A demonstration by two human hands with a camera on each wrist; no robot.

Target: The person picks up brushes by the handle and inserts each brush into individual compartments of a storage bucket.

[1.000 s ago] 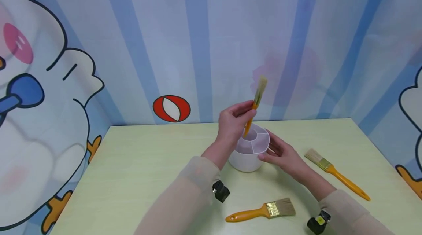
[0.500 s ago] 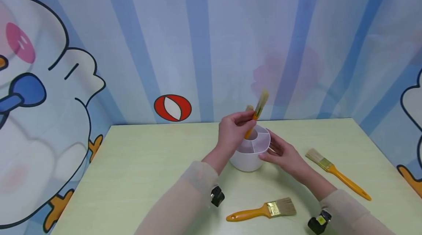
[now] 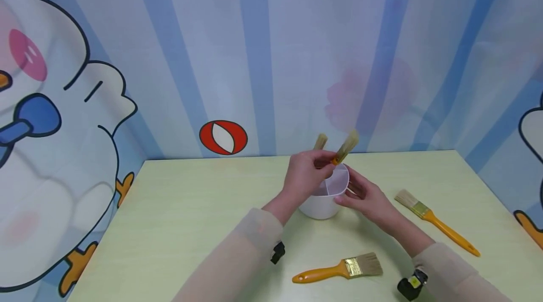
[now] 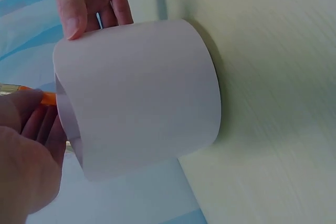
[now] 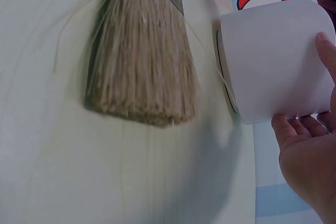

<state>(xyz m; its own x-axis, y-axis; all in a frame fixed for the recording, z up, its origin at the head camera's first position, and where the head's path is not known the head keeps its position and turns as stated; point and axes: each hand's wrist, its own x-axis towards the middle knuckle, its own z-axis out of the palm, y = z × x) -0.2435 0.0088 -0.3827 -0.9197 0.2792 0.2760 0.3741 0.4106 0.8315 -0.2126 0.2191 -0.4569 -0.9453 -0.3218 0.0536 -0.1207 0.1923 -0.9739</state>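
Observation:
My left hand [image 3: 307,175] pinches a paintbrush [image 3: 348,145], bristles up and tilted to the right, over a white compartmented holder [image 3: 320,207]. The left wrist view shows its orange handle [image 4: 48,98] entering the holder's open top; the lower end is hidden. My right hand [image 3: 373,205] grips the holder's right side, thumb in front and fingers behind. Behind my left hand, the bristles of another brush [image 3: 321,141] stick up; its lower part is hidden. The holder stands upright on the table.
A wide paintbrush [image 3: 339,269] with an orange handle lies on the table [image 3: 203,226] in front of the holder. Another paintbrush [image 3: 437,222] lies to the right, past my right hand. A printed cloth backdrop [image 3: 292,57] rises behind the table's far edge.
My left hand has come down and slightly right with the paintbrush, which now leans further right, lower over the holder. The other brush's bristles have come into view behind it. My right hand stays put.

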